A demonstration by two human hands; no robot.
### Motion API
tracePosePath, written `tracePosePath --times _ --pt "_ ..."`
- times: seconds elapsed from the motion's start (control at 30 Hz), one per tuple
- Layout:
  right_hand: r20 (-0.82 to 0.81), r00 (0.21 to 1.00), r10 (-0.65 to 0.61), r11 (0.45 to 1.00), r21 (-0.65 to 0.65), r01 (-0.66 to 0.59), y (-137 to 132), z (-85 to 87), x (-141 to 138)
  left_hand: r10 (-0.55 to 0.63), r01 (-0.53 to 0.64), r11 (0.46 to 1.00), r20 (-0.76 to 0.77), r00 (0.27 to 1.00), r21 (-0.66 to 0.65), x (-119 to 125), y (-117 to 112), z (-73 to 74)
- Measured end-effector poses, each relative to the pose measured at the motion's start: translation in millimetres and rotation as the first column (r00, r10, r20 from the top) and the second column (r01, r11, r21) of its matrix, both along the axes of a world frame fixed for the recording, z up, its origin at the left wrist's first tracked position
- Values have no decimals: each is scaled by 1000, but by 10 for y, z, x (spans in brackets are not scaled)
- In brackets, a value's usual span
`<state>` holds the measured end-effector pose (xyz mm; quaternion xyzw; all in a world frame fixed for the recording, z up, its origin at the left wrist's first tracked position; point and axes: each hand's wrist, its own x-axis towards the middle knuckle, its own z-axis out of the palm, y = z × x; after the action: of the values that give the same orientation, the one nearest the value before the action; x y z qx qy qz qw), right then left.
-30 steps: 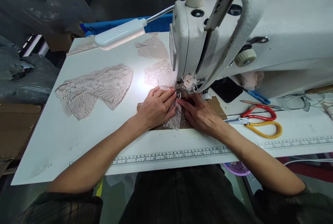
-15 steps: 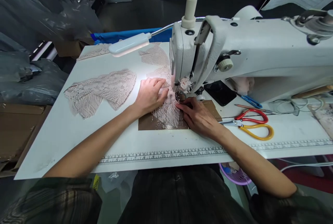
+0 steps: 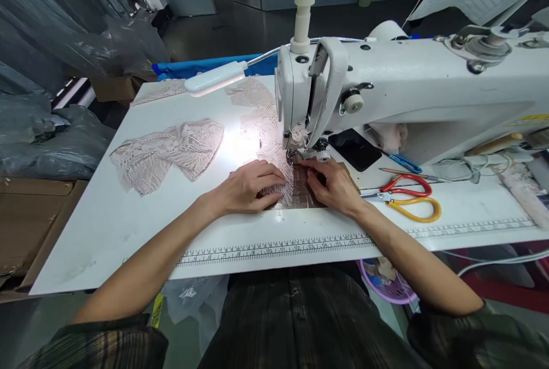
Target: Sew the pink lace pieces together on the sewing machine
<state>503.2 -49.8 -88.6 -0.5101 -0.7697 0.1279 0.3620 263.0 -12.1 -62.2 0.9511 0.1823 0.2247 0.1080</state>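
Observation:
A pale pink lace piece (image 3: 268,129) runs under the head of a white sewing machine (image 3: 295,80), its near end over a brown plate (image 3: 306,194). My left hand (image 3: 253,186) lies flat on the near part of the lace, fingers stretched out and slightly apart. Beside the presser foot (image 3: 294,156), my right hand (image 3: 337,183) reaches in from the right. Its index finger points at the lace edge by the foot, and the thumb stands apart below. The exact contact at that fingertip is too small to tell.
Another lace piece (image 3: 171,154) lies to the left. Scissors with red and yellow handles (image 3: 414,203), a black phone (image 3: 355,149) and blue snips (image 3: 405,163) lie right. A lamp (image 3: 217,77) shines over the table; a printed ruler (image 3: 257,252) follows its front edge.
My left hand has slid toward me, from beside the needle area to the near end of the lace. The near lace has shifted away, baring more of the plate. The view has shifted slightly.

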Motion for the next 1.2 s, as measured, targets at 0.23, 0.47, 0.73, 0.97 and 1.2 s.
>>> tracePosePath --times 0.23,0.47,0.73,0.97,1.2 --pt "-27 999 40 999 -23 -40 8 -10 13 32 -34 994 -19 999 -104 9 -32 -86" --pt "-119 915 384 915 -83 -395 -68 63 -6 124 -120 971 7 992 -205 58 -82 -92" --pt "-21 916 402 909 -108 -402 -73 37 -102 63 -46 990 121 991 -131 35 -58 -92" --pt "-52 976 212 976 -29 -214 -9 33 33 45 -56 996 164 985 66 18 -37 -103" --pt "108 977 182 982 26 -186 7 -46 44 -46 20 986 159 986 166 55 -44 -118"
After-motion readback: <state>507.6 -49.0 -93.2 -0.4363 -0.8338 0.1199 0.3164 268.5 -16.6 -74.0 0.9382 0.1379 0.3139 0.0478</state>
